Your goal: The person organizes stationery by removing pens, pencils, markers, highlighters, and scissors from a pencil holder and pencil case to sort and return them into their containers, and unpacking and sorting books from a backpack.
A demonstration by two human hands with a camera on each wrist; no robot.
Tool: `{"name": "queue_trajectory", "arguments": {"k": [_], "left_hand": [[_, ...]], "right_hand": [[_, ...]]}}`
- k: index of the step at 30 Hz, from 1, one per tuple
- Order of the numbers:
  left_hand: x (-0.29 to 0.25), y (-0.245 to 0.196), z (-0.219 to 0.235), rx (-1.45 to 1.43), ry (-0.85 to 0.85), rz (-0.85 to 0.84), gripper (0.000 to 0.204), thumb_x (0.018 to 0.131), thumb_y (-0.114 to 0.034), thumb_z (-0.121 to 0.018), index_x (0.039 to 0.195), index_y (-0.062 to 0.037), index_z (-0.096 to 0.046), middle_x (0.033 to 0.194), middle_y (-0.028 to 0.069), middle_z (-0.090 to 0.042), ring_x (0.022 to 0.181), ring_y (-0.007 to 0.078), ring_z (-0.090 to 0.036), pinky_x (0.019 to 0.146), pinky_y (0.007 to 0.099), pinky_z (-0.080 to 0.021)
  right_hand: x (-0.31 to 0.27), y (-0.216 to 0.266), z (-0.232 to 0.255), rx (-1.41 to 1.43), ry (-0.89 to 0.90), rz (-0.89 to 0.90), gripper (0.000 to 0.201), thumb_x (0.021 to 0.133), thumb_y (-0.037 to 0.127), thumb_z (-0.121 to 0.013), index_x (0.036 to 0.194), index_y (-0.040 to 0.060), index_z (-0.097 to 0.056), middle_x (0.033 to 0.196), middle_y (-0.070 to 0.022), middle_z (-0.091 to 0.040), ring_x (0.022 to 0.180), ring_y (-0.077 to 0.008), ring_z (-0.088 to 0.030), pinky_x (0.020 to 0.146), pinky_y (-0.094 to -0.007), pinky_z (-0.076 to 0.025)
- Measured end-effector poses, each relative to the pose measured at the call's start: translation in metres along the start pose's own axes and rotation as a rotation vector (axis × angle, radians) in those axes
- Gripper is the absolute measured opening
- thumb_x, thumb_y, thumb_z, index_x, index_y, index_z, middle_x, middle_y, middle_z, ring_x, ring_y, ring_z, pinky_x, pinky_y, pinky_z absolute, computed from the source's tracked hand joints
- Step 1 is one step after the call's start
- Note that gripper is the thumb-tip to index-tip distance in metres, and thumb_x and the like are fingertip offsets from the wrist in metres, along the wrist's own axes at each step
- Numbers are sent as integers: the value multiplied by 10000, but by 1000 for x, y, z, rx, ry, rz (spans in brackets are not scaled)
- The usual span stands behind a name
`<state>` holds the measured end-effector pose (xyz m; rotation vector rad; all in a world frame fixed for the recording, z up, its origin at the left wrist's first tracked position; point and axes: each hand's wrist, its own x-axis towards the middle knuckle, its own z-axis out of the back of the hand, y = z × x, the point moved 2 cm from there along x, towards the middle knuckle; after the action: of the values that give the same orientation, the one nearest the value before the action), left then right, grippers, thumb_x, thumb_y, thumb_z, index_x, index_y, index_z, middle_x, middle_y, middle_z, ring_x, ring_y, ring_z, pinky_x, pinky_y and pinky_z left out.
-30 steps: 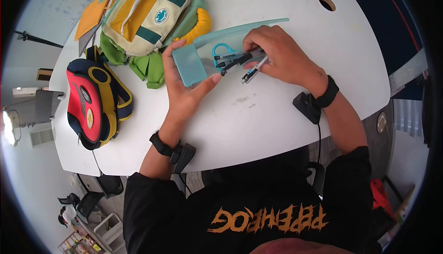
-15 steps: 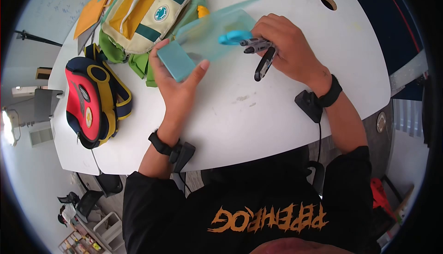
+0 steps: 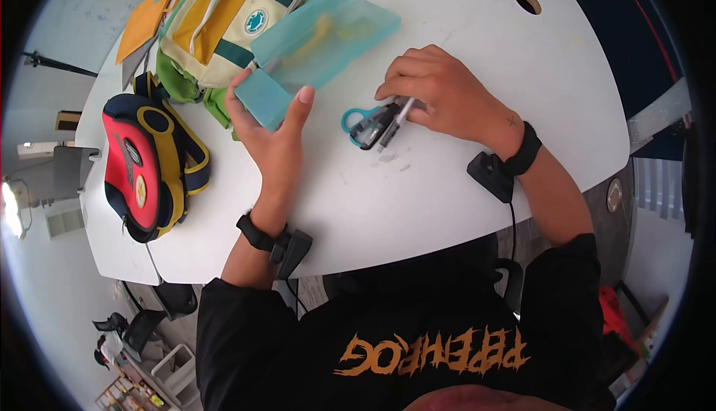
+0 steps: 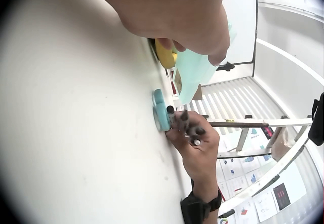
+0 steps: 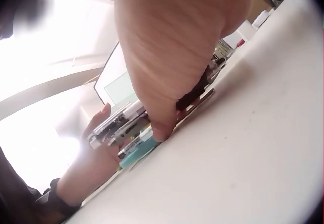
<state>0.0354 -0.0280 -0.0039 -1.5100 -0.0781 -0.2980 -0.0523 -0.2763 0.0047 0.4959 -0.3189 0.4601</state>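
Observation:
My left hand [image 3: 272, 142] grips one end of a translucent teal pencil case [image 3: 265, 99], thumb on one side and fingers on the other. The case is tilted above the table with its lid swung up. Across from it, my right hand [image 3: 451, 98] holds a bundle of pens and markers [image 3: 388, 124] together with scissors [image 3: 349, 118], whose teal handle loops stick out toward the left. Seen from the right wrist, the scissors [image 5: 139, 155] lie lowest, right at the tabletop, with the pens [image 5: 114, 127] above them. The palm hides the far ends of the bundle.
A cream, yellow and green backpack [image 3: 216, 60] stands behind the pencil case. Left of it is a red and navy bag [image 3: 134, 161]. An orange folder [image 3: 142, 27] lies at the back left. The white table [image 3: 418, 209] has a round hole [image 3: 528, 2] at its far right.
My right hand has drawn the pens and scissors out of the pencil case and lowered them to the table. My left hand has moved the case left and away, its lid opening wider.

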Motion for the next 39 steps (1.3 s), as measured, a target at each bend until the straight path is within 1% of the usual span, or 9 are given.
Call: {"name": "queue_trajectory", "arguments": {"k": [2, 9, 12, 18, 24, 26, 36, 38, 39], "left_hand": [[0, 6, 2, 42, -10, -89, 765, 888, -224, -894, 1476, -47, -438, 1325, 145, -625, 1021, 227, -688, 862, 359, -601], [-2, -1, 0, -26, -15, -4, 756, 910, -270, -876, 1483, -37, -442, 1303, 148, -625, 977, 244, -701, 849, 361, -602], [0, -2, 1, -95, 7, 68, 797, 880, -227, -913, 1483, -41, -427, 1288, 126, -593, 1020, 192, -669, 823, 318, -594], [-1, -2, 2, -117, 9, 91, 782, 898, -223, -895, 1491, -35, -420, 1271, 139, -610, 964, 215, -704, 818, 337, -607], [-1, 0, 1, -143, 6, 92, 778, 908, -217, -885, 1495, -30, -411, 1275, 145, -616, 975, 230, -721, 818, 341, -611], [0, -1, 0, -130, 5, 81, 777, 909, -221, -884, 1493, -27, -411, 1279, 151, -623, 965, 233, -724, 818, 344, -610], [-1, 1, 1, -147, -3, 102, 791, 916, -253, -877, 1502, -15, -402, 1247, 159, -641, 924, 256, -742, 805, 351, -604], [0, -3, 0, -172, 18, 92, 808, 924, -317, -865, 1506, -9, -397, 1232, 166, -644, 891, 275, -749, 792, 357, -605], [1, -3, 0, -175, 19, 88, 808, 924, -317, -865, 1506, -9, -397, 1232, 166, -644, 891, 275, -749, 792, 357, -605]], "right_hand": [[0, -2, -4, 25, -58, -4, 266, 784, 107, -840, 1034, 136, -753, 1024, 3, -697, 1032, -226, -658, 959, -377, -496], [-3, -3, 0, 5, -85, -31, 374, 769, 148, -889, 1121, 100, -773, 1103, -40, -702, 1049, -270, -650, 986, -408, -501], [-3, -7, 1, -39, -92, -76, 362, 794, 213, -890, 1124, 118, -774, 1087, -31, -703, 1045, -262, -655, 976, -395, -501], [-3, -5, 10, -13, -100, -91, 472, 715, 279, -946, 1130, 124, -783, 1094, -28, -705, 1022, -259, -649, 981, -390, -491], [-3, -3, 16, -24, -105, -9, 374, 702, 302, -949, 992, 125, -793, 996, -17, -688, 981, -230, -650, 989, -393, -465], [-3, -3, 17, 14, 9, -94, 384, 647, 271, -979, 932, 108, -780, 996, -16, -691, 1002, -240, -631, 989, -378, -452], [-3, -1, 13, 21, -73, 1, 381, 664, 299, -980, 922, 95, -787, 953, -29, -713, 936, -228, -640, 952, -362, -457], [-3, -3, 17, 43, -142, -76, 383, 693, 312, -989, 933, 93, -785, 937, -18, -709, 873, -185, -648, 850, -332, -493], [-3, -5, 19, 38, -144, -74, 383, 693, 312, -989, 933, 93, -785, 937, -18, -709, 873, -185, -648, 850, -332, -493]]}}
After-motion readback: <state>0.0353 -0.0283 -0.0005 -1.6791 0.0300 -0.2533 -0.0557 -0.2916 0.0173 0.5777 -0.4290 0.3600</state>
